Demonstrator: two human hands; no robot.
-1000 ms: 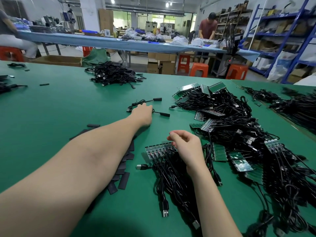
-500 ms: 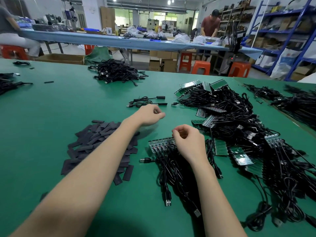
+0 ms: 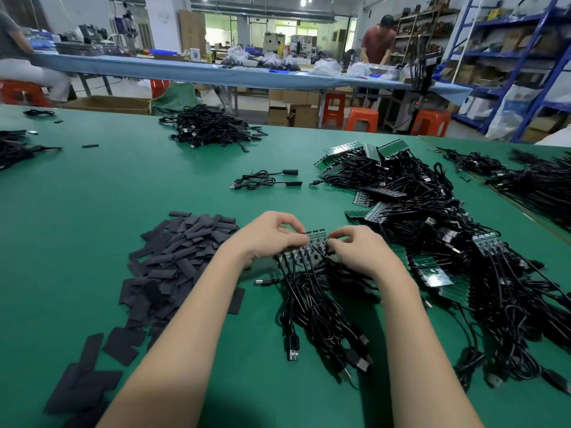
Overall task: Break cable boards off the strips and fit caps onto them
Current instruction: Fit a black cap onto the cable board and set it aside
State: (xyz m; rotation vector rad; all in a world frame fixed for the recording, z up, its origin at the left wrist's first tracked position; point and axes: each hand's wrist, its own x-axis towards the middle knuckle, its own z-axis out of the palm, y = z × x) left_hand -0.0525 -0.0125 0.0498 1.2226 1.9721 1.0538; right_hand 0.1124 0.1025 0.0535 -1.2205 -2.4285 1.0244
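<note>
Green board strip point(image 3: 312, 242) pinched by left hand point(image 3: 272, 234), right hand point(image 3: 360, 251); two capped cables point(image 3: 265, 179) beyond

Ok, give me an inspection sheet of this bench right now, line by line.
Surface: green table.
Job's things: board strip with its cables, gripped by both hands; black caps piled on the left.
Clutter: two finished cables lying apart.
Grippers: left hand and right hand pinch the strip.
Cables: strip heap on the right; cable pile far off.
Surroundings: blue bench, orange stools, shelving.
</note>
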